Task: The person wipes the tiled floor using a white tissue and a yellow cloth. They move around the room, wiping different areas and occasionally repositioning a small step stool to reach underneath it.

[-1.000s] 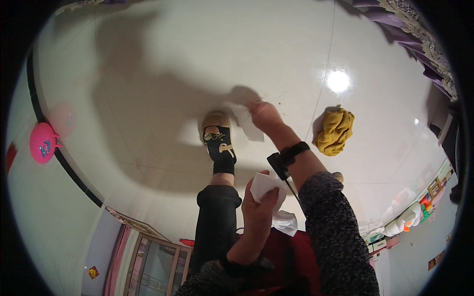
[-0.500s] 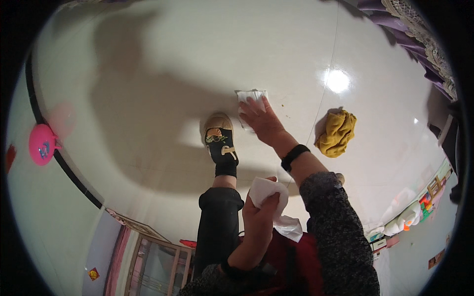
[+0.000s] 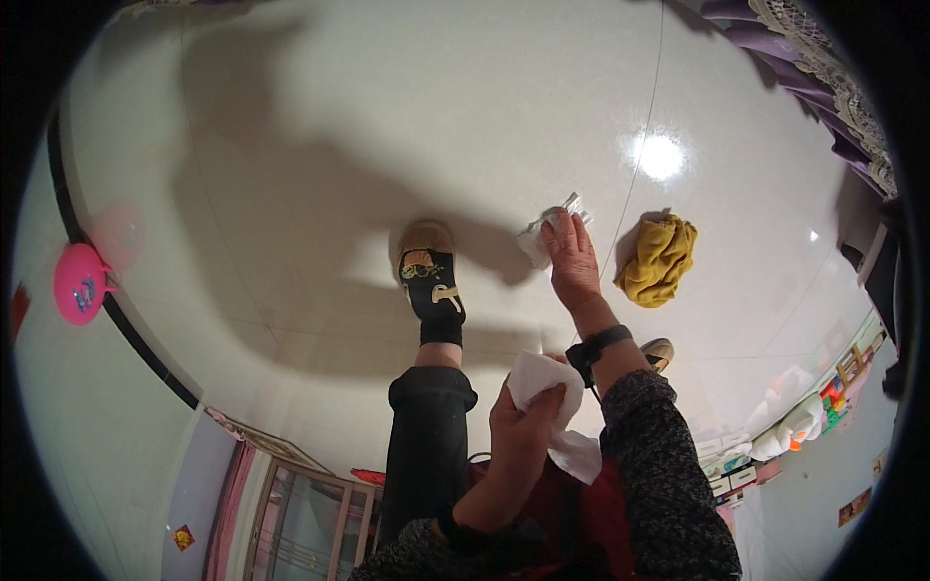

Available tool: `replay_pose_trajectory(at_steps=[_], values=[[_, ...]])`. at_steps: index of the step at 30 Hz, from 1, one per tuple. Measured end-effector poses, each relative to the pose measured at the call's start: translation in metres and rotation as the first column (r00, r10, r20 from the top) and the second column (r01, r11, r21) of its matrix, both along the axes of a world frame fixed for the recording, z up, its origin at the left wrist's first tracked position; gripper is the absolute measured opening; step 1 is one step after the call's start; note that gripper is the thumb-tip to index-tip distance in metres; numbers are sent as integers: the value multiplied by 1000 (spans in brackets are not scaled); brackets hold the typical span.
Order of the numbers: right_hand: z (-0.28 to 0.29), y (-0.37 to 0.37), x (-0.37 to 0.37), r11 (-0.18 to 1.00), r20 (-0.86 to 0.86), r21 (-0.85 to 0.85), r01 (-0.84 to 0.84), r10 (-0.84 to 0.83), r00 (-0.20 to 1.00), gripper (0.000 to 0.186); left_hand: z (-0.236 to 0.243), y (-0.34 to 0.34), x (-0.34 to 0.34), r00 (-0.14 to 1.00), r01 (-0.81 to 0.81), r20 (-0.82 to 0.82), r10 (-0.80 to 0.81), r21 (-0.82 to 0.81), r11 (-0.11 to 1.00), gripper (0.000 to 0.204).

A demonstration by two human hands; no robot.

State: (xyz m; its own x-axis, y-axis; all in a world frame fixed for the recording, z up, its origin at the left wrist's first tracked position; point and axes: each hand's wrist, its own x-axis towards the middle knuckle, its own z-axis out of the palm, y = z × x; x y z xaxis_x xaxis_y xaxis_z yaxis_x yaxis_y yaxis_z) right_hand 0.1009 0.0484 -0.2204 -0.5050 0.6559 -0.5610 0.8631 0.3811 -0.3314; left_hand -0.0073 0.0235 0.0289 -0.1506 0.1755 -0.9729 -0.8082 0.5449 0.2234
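Crumpled white tissue (image 3: 531, 247) lies on the pale tiled floor (image 3: 542, 97) under the person's right hand (image 3: 573, 259), well in from the black strip (image 3: 145, 352) along the floor's left edge and just left of a tile seam. That hand is spread rather than clenched: the fingers are nearly straight and laid over the paper, the thumb hard to make out. The left hand (image 3: 523, 426), held above the floor close to the body, is curled with the thumb across a loose tissue wad (image 3: 535, 378), one end of which hangs free.

Both papers look feather-light, soft and limp, likely to slide easily on the glossy tile and to tear if damp. The floor piece should handle best under flat fingers, or pinched at its bunched middle; the wad, by its thick fold rather than the dangling end. A bunched mustard-yellow cloth (image 3: 659, 261) rests right of the right hand, not touching it.
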Motion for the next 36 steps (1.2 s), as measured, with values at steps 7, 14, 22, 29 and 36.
replay_pose_trajectory(at_steps=[7,14,22,29,36], values=[[-21,64,5,979,-463,-43,197,-195,865,22,-1,-3,0,1000,13,29,-12,-25,1000,23],[-24,170,-37,918,-574,145,370,-226,787,18,-4,-4,-8,998,-45,49,48,-50,998,24],[-36,131,-77,902,-543,-128,412,-411,732,23,-2,-4,-10,997,-44,67,49,-80,996,24],[0,28,-10,976,-334,68,-208,218,917,25,-4,0,-7,996,-19,83,26,-76,997,23],[-23,124,28,912,-477,312,267,-92,874,24,-3,-2,-5,992,-59,106,66,-63,996,24]])
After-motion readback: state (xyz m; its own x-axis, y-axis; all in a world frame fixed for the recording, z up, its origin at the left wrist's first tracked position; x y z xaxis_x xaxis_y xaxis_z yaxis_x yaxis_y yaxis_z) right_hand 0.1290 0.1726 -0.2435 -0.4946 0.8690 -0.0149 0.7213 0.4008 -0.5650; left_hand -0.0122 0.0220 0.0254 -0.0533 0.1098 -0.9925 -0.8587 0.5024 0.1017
